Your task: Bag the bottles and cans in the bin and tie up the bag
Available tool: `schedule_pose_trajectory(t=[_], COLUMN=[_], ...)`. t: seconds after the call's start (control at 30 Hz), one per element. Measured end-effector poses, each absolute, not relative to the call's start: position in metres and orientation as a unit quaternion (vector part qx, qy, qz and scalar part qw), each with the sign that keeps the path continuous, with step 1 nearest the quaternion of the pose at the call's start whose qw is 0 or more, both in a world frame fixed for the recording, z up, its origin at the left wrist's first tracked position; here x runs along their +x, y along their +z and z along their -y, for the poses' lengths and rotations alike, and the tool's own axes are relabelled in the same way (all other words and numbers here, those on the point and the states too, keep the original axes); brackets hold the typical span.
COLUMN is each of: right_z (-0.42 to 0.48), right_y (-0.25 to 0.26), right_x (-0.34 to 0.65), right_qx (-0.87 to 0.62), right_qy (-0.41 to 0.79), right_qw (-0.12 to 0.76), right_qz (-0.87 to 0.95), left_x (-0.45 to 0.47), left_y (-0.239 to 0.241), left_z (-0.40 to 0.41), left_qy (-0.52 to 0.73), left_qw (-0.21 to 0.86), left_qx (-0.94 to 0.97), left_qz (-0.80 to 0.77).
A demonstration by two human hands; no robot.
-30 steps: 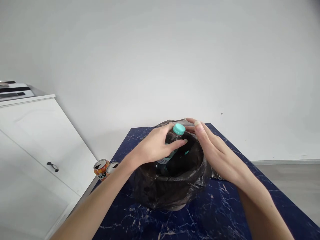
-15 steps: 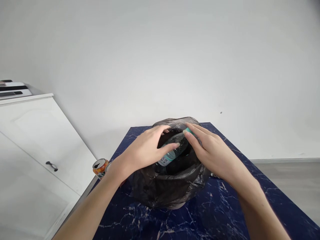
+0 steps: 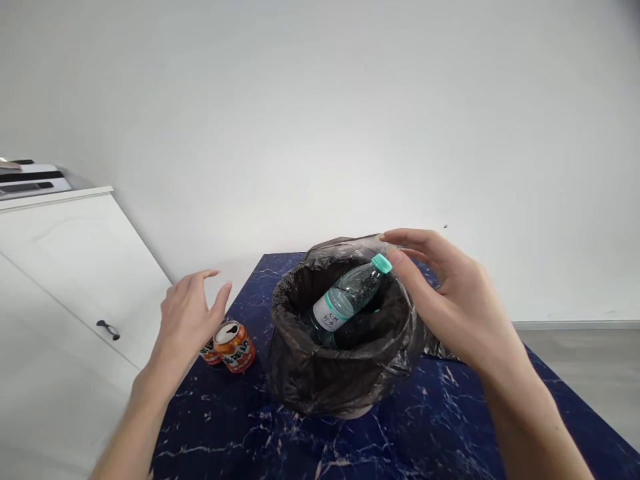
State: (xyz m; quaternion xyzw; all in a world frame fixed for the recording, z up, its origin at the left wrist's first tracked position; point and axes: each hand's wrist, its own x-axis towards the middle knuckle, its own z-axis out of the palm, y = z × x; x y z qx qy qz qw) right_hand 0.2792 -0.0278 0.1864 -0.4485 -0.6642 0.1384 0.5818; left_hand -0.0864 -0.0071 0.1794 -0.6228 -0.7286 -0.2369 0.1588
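Note:
A clear plastic bottle (image 3: 350, 293) with a mint-green cap leans inside a bin lined with a black plastic bag (image 3: 345, 373); its cap end rests up toward the right rim. My right hand (image 3: 445, 287) hovers open beside the cap, thumb and fingers apart, and the fingertips are close to the bag's back right edge. Over to the left, my left hand (image 3: 193, 317) is open above two orange drink cans, with nothing in it. The nearer can (image 3: 235, 347) stands upright with its top opened. The other can (image 3: 211, 352) is partly hidden behind it and my hand.
The bin stands on a dark blue marble-patterned table (image 3: 215, 433) against a white wall. A white cabinet (image 3: 75, 287) with a black handle is at the left. Some crinkled dark material (image 3: 440, 347) lies right of the bin, partly behind my right wrist.
My left hand has moved from over the bin leftward to above the cans. My right hand has drawn slightly right, away from the bottle, which stays in the bin.

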Motion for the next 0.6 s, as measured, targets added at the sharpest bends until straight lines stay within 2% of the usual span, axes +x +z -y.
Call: schedule_pose_trajectory(t=[0.2, 0.33, 0.43, 0.5, 0.6], right_z=[0.028, 0.030, 0.031, 0.031, 0.030], right_y=[0.185, 0.185, 0.185, 0.185, 0.185], right_x=[0.273, 0.270, 0.269, 0.269, 0.267], right_qx=[-0.451, -0.453, -0.457, -0.455, -0.451], right_qy=[0.144, 0.147, 0.144, 0.140, 0.141], right_qw=[0.567, 0.562, 0.558, 0.560, 0.562], right_qz=[0.674, 0.676, 0.678, 0.678, 0.679], left_x=[-0.121, -0.128, -0.127, -0.122, -0.106], left_y=[0.135, 0.114, 0.111, 0.117, 0.138], left_z=[0.021, 0.031, 0.036, 0.040, 0.049], left_qy=[-0.102, -0.042, -0.046, -0.063, -0.143], left_qw=[0.049, 0.031, 0.019, -0.026, -0.052], left_qx=[-0.676, -0.721, -0.726, -0.711, -0.677], left_qz=[0.728, 0.691, 0.686, 0.700, 0.720])
